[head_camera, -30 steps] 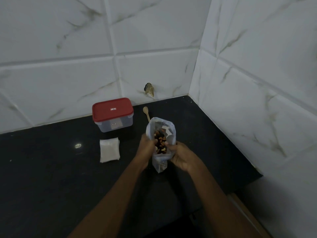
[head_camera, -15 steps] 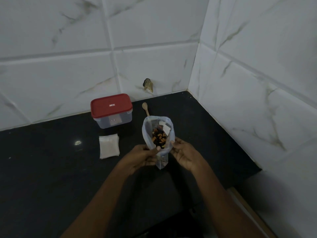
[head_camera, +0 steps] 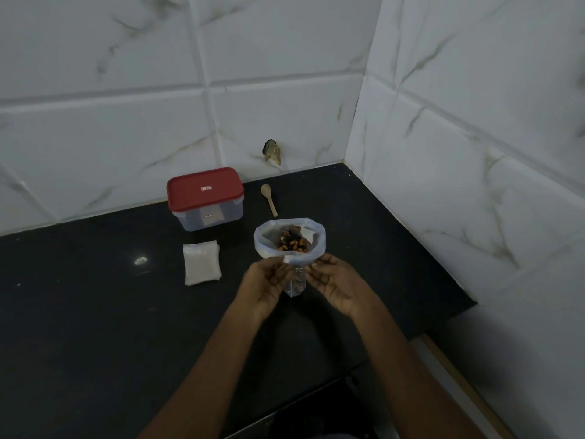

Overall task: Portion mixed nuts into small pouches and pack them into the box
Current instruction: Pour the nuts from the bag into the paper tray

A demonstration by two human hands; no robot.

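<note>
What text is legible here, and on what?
Red lid, small white label: too small to read.
Clear box, front label: blurred, unreadable.
Nut bag, dark print on its lower part: a few letters, too blurred to read.
No other text is visible.

Black countertop [head_camera: 95,312]: polished, stone-like, one glint at 9 o'clock of the bag [head_camera: 262,248]. White wall tiles [head_camera: 285,74]: marble-look, smooth, faint sheen. At 11 o'clock, box [head_camera: 209,218]: clear plastic; lid [head_camera: 205,189] red plastic, satin. At 12 o'clock, spoon [head_camera: 269,199]: bare wood, matt. Pouches [head_camera: 201,263]: frosted plastic film. Bag itself: thin translucent plastic, crinkled.
</note>
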